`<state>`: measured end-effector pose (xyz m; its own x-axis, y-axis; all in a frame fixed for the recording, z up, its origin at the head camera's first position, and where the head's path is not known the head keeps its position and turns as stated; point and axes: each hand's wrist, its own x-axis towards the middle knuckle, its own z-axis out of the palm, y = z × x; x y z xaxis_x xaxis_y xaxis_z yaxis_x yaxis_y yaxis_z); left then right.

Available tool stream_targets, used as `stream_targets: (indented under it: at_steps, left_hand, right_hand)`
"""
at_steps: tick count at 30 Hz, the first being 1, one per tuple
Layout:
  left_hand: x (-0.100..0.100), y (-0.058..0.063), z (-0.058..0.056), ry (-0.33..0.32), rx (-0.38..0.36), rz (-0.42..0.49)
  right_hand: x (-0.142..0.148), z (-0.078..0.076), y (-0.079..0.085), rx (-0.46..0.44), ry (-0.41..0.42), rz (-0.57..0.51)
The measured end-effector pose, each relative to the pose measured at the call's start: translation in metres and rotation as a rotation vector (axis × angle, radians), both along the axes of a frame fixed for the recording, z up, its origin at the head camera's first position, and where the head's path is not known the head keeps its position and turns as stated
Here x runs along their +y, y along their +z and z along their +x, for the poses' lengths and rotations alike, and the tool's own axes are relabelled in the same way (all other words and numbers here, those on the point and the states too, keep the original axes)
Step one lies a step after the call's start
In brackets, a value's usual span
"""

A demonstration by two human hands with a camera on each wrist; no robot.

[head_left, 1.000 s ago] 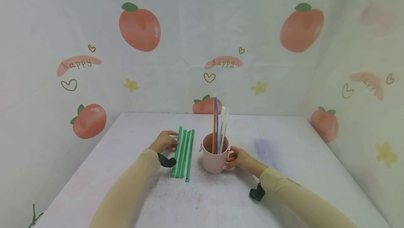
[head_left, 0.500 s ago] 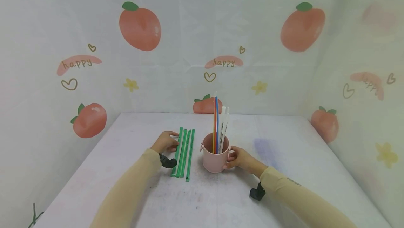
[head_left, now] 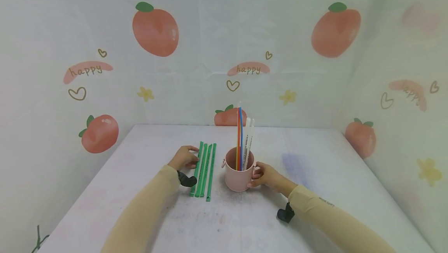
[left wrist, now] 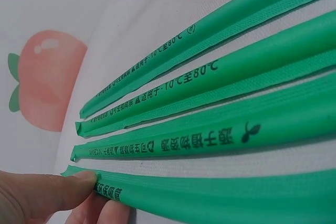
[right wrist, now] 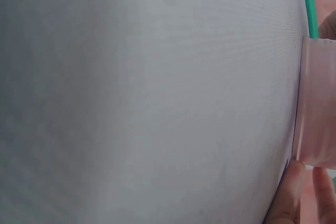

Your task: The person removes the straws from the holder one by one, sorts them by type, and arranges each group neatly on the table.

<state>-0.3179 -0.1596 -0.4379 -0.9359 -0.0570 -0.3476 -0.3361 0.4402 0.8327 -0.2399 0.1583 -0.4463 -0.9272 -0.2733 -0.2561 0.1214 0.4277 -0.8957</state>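
green straw (left wrist: 220, 198) in left hand (head_left: 182, 157), pink cup (head_left: 238, 181) — seemingly in right hand (head_left: 267, 176)

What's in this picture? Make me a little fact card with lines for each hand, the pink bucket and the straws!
Left hand: pinches the leftmost green straw near its far end
Right hand: thumb and fingers against the right side of the pink bucket
Bucket: upright on the white table
In the bucket: coloured straws and white wrapped straws
Green straws: four, wrapped, side by side, left of the bucket
Backdrop: fruit pictures and "happy"
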Motion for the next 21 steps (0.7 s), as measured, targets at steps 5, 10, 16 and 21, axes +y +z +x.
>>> stream_targets:
  at_steps: [5,10,16,21]
  left_hand:
    - [0.0005,-0.0006,-0.0011,0.005,-0.005,0.000]
    - [0.0014,-0.0005,-0.0030,0.004,-0.007,-0.022]
    - [0.0019,0.0001,-0.0023,0.005,-0.011,-0.023]
    - [0.0019,0.0011,-0.0008,0.001,-0.006,-0.022]
  right_hand:
    - [-0.0001,-0.0005,-0.0005,0.001,-0.008,0.016]
    - [0.0002,-0.0006,0.0000,-0.005,-0.008,0.015]
    - [0.0003,-0.0011,-0.0006,-0.004,-0.005,0.012]
    - [0.0002,-0.0015,-0.0012,-0.003,-0.006,0.016]
